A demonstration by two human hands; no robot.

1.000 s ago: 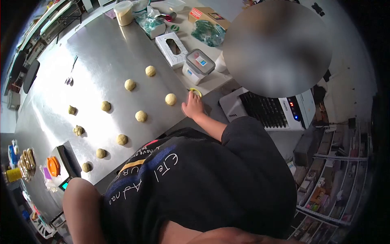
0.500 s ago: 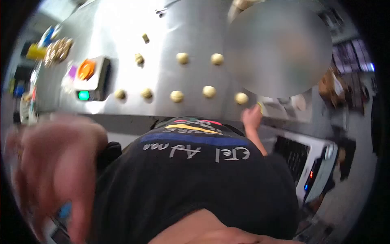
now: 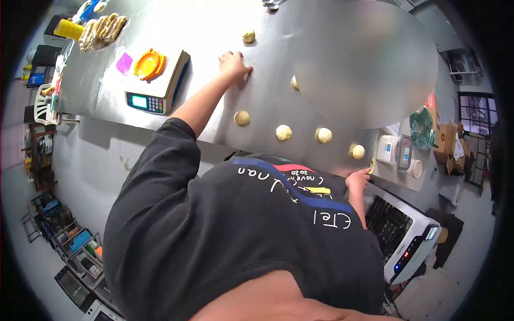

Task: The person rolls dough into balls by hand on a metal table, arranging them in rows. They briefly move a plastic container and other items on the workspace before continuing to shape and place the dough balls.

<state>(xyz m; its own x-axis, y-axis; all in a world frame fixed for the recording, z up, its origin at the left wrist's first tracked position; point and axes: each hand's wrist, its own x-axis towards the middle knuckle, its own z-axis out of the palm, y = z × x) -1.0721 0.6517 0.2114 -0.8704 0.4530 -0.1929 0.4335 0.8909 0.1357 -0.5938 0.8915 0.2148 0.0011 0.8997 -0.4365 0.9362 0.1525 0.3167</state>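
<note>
My left hand (image 3: 234, 67) is palm down at the steel table, its fingers apart and the thumb spread to the right. Whatever lies under the palm is hidden. A small dough ball (image 3: 249, 36) sits just beyond its fingers. Down at the table's front edge, my right hand (image 3: 357, 180) is closed on a thin, curved yellow piece (image 3: 372, 166), mostly hidden by the fingers. Nearest to that hand is a pale dough ball (image 3: 357, 152). More balls, one round (image 3: 324, 135), one creased (image 3: 284, 132) and one flatter (image 3: 242, 118), form a row leftward.
On the left stands a digital scale (image 3: 155, 80) with an orange dumpling mould (image 3: 150, 65) on it. Bagged brown sticks (image 3: 103, 32) lie farther back. Lidded tubs (image 3: 388, 148) stand at right, above a white appliance (image 3: 399, 235). A blurred disc covers the upper right.
My left hand has gone from close to the camera, at lower left, out onto the table. The view has shifted left. My right hand still grips the yellow piece near the front edge.
</note>
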